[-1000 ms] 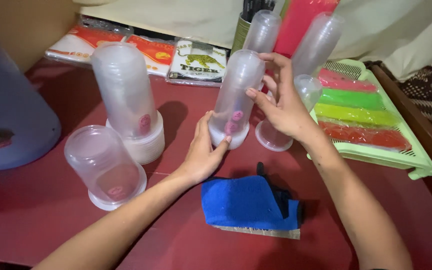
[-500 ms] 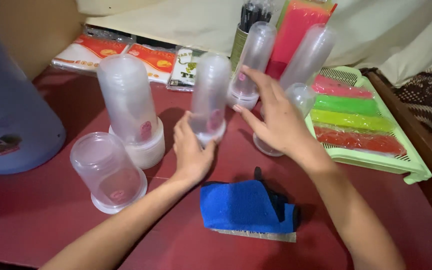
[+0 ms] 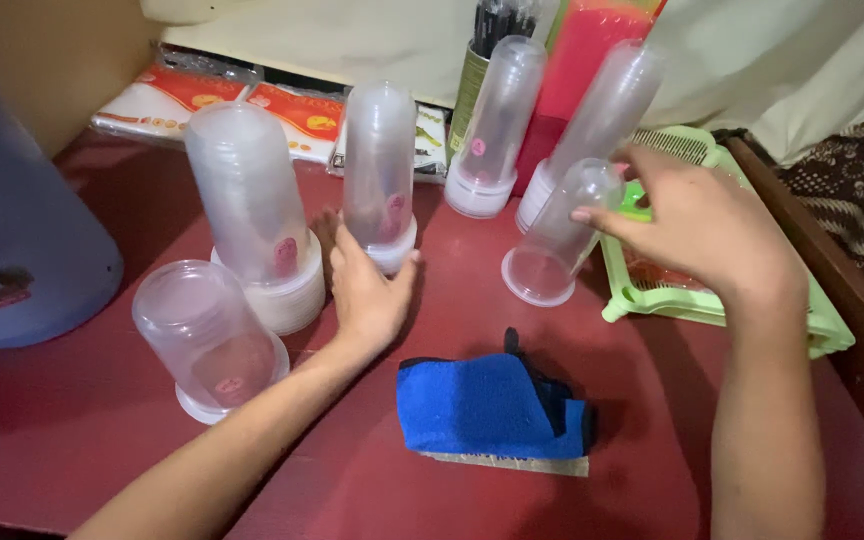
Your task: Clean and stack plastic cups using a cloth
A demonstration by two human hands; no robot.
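Standing upside down on the dark red table point(image 3: 452, 330), a tall stack of clear plastic cups point(image 3: 380, 170) is being steadied at its base by the left hand point(image 3: 362, 290). That hand is lying loosely open, palm toward the stack, thumb reaching to the rim on the right and fingers cupping the left side, touching rather than clenching. To the right, the right hand point(image 3: 702, 225) is hovering over a green slotted tray point(image 3: 822, 335), fingers spread and relaxed; its fingertips are touching the top of a short tilted cup stack point(image 3: 557, 235) whose wide mouth is resting on the table. It is gripping nothing firmly.

Left of the steadied stack, a wider cup stack point(image 3: 252, 215) is standing just beside it, and a single squat cup stack point(image 3: 210, 335) is sitting nearer the camera. Behind, two more tall stacks point(image 3: 497, 120) are leaning near a red plastic bundle point(image 3: 577, 70). A folded blue cloth point(image 3: 487, 405) is lying on the table below the hands, apart from them. A large blue container point(image 3: 17, 240) is filling the left edge.
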